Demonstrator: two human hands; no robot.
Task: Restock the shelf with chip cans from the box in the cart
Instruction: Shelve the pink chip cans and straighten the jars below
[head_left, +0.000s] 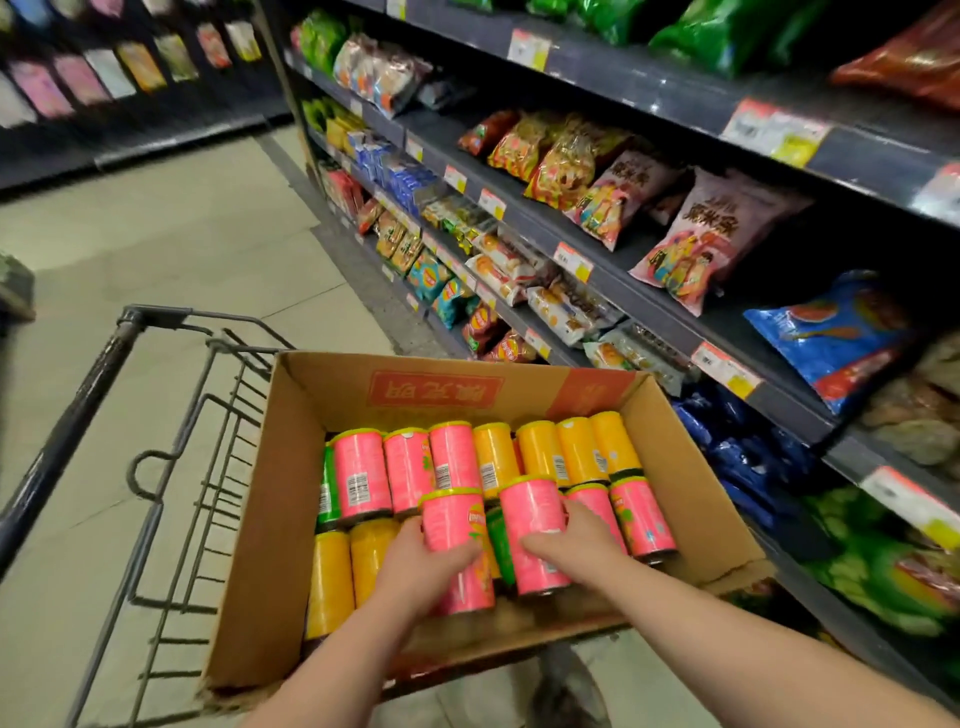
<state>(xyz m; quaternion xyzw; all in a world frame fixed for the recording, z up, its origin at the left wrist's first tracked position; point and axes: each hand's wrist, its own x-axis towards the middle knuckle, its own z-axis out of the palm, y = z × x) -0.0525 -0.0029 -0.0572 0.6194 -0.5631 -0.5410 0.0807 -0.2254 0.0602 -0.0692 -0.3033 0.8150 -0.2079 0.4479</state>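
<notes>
Chip cans (543, 452) lie on their sides in the open box (291, 519), which sits in the cart (208, 405). Their long axes run from the box's near edge to its far edge, yellow-rimmed lids toward the far edge and metal bottoms toward us. We have one in each hand. Our left hand (415, 566) wraps the left pink can (457, 525), thumb laid across it. Our right hand (571, 540) grips the right pink can (530, 514) just beside it. Both cans ride on top of the lower layer near the middle of the near edge, and a green can (501, 540) shows in the gap between them.

The shelf (639, 306) stands off the box's right edge, so our right hand is the nearer one. We judge the coming move to be a lift over that right wall, then a swing rightward.

The cans are short cylinders in pink, yellow and green, with barcode labels and what look like smooth, glossy sides.
</notes>
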